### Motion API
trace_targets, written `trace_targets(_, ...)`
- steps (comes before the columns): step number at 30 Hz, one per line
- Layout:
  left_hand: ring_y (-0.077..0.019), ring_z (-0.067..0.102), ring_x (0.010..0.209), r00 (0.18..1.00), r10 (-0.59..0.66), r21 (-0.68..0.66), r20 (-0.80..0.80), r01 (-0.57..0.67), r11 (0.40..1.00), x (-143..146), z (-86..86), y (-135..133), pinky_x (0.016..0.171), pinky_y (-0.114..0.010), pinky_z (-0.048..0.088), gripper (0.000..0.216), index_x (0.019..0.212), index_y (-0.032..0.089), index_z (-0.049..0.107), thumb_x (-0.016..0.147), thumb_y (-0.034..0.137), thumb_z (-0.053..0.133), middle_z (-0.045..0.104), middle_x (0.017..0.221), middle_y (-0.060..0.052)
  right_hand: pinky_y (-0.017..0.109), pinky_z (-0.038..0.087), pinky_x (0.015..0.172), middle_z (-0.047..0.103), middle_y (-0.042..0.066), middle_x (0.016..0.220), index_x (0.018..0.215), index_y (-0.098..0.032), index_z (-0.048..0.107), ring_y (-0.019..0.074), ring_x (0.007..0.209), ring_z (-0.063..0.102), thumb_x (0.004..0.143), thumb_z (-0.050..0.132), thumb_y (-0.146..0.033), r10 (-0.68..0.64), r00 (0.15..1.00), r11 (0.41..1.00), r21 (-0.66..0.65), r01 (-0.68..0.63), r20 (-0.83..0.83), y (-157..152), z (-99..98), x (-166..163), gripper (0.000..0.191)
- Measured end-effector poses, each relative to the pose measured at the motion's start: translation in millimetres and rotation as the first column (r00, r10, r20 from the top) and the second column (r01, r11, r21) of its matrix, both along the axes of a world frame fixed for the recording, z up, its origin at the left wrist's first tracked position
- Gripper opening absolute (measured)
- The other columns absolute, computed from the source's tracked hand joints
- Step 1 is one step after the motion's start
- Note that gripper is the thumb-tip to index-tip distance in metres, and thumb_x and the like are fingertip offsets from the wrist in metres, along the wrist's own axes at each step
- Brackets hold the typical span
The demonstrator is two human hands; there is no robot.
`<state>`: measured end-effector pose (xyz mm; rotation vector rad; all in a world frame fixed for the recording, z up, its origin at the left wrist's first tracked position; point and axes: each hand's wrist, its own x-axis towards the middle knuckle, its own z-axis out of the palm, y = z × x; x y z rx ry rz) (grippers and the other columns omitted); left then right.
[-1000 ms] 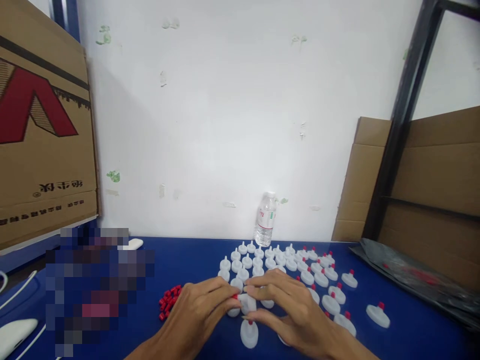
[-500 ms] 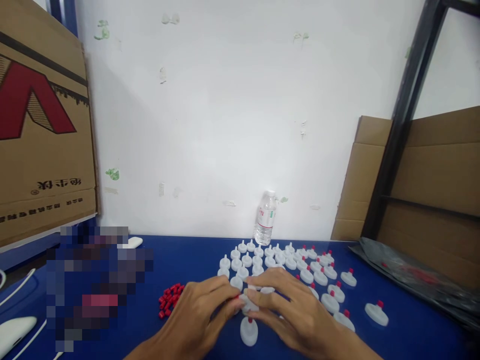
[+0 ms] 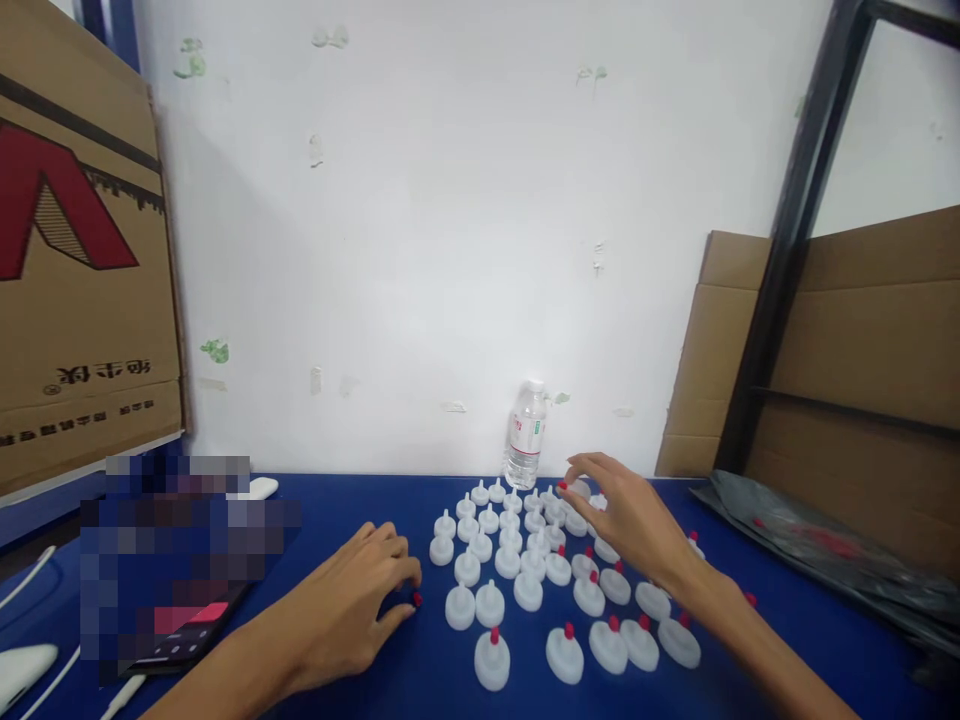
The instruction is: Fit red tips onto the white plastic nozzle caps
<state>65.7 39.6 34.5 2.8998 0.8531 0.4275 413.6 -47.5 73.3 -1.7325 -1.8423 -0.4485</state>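
My left hand (image 3: 352, 605) is low on the left, its thumb and forefinger closed on a small red cap (image 3: 417, 599). It covers the spot where a pile of red caps lay. My right hand (image 3: 634, 520) reaches over the back of the group, gripping a round white nozzle lid (image 3: 579, 489) with a red tip between thumb and fingers. Beneath and left of it stand several bare white nozzle lids (image 3: 490, 604). Red-tipped lids lie tilted in front, one of them (image 3: 492, 662) nearest me. My right forearm hides some lids.
A clear water bottle (image 3: 526, 435) stands against the wall behind the lids. A phone (image 3: 176, 645) and white cables lie at the left. On the right is a grey plastic bag (image 3: 810, 545). Cardboard (image 3: 82, 300) borders the blue table (image 3: 337, 500).
My hands have parted from their meeting point in the middle. The left moved slightly left with a red cap; the right carried a red-tipped lid back and right. The view shifted slightly.
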Motion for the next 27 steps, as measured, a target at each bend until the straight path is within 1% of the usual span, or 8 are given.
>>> trace_targets(2,-0.0236,0.057,0.099,1.000,-0.009,-0.036,-0.030,0.008,0.999,2.2,1.8,-1.5,0.099,-0.046,0.040,0.009,0.094,0.025,0.063,0.094,0.023,0.055,0.065,0.101,-0.001,0.039,0.054,0.079,0.066,0.012,0.119,0.100,-0.021,0.067,0.0276,0.100,0.067,0.097,0.056,-0.037,-0.073,0.997,0.993,-0.095,0.072,0.001,3.4,-2.3,7.5,0.019)
trace_targets(4,-0.0228,0.056,0.100,0.999,-0.017,-0.061,-0.048,0.014,0.998,4.5,3.4,-3.8,0.100,-0.045,0.039,0.013,0.094,0.024,0.062,0.096,0.019,0.050,0.064,0.102,-0.002,0.036,0.052,0.074,0.070,0.012,0.108,0.097,-0.020,0.070,0.0270,0.093,0.068,0.095,0.059,-0.035,-0.113,0.994,0.980,-0.165,0.112,0.005,6.7,-6.2,13.7,0.019)
trace_targets(8,-0.0228,0.056,0.104,0.998,-0.009,-0.103,-0.059,0.003,0.995,7.8,3.9,-7.8,0.105,-0.047,0.035,0.013,0.102,0.025,0.061,0.097,0.021,0.050,0.063,0.105,-0.002,0.029,0.043,0.059,0.074,0.006,0.080,0.086,-0.020,0.073,0.0233,0.071,0.070,0.088,0.067,-0.027,-0.140,0.990,0.951,-0.278,0.135,0.002,11.0,-17.3,21.0,0.010)
trace_targets(12,-0.0227,0.056,0.104,0.999,-0.012,-0.113,-0.039,0.008,0.994,11.8,0.4,-7.1,0.102,-0.044,0.036,0.013,0.109,0.027,0.061,0.099,0.026,0.052,0.063,0.104,-0.001,0.027,0.038,0.055,0.075,0.003,0.071,0.076,-0.022,0.073,0.0217,0.064,0.071,0.081,0.074,-0.023,-0.133,0.991,0.925,-0.360,0.123,-0.005,10.6,-23.6,22.3,0.006)
trace_targets(16,-0.0200,0.055,0.095,0.999,-0.047,-0.103,-0.015,0.045,0.994,14.8,-4.0,-6.1,0.084,-0.033,0.040,0.015,0.094,0.025,0.060,0.101,0.022,0.047,0.062,0.100,0.000,0.029,0.040,0.058,0.077,0.006,0.079,0.086,-0.021,0.073,0.0233,0.071,0.072,0.097,0.057,-0.040,-0.119,0.993,0.939,-0.323,0.114,0.005,8.8,-14.8,22.8,0.027)
trace_targets(20,-0.0187,0.056,0.094,0.994,-0.040,-0.095,0.103,0.050,0.994,14.9,-8.5,-7.1,0.081,-0.030,0.040,0.013,0.099,0.025,0.058,0.101,0.026,0.046,0.062,0.103,0.000,0.032,0.037,0.057,0.072,0.008,0.071,0.077,-0.021,0.069,0.0242,0.064,0.067,0.106,0.034,-0.048,-0.118,0.991,0.953,-0.274,0.130,0.062,10.0,-13.8,23.6,0.053)
trace_targets(22,-0.0191,0.057,0.092,0.993,-0.016,-0.076,0.115,0.025,0.997,15.4,-10.1,-6.4,0.081,-0.031,0.041,0.015,0.101,0.026,0.058,0.102,0.027,0.044,0.063,0.101,0.000,0.031,0.037,0.056,0.069,0.007,0.066,0.077,-0.022,0.071,0.0234,0.060,0.064,0.106,0.034,-0.046,-0.098,0.991,0.954,-0.275,0.121,0.095,11.6,-21.7,23.5,0.053)
trace_targets(27,-0.0208,0.061,0.091,0.994,-0.012,0.024,0.109,0.010,1.000,18.5,-11.1,-1.9,0.081,-0.034,0.043,0.015,0.107,0.026,0.062,0.102,0.024,0.048,0.068,0.100,0.000,0.031,0.044,0.061,0.068,0.006,0.067,0.110,-0.024,0.074,0.0255,0.069,0.066,0.105,0.037,-0.036,-0.059,0.989,0.966,-0.242,0.091,0.139,13.4,-34.1,21.8,0.039)
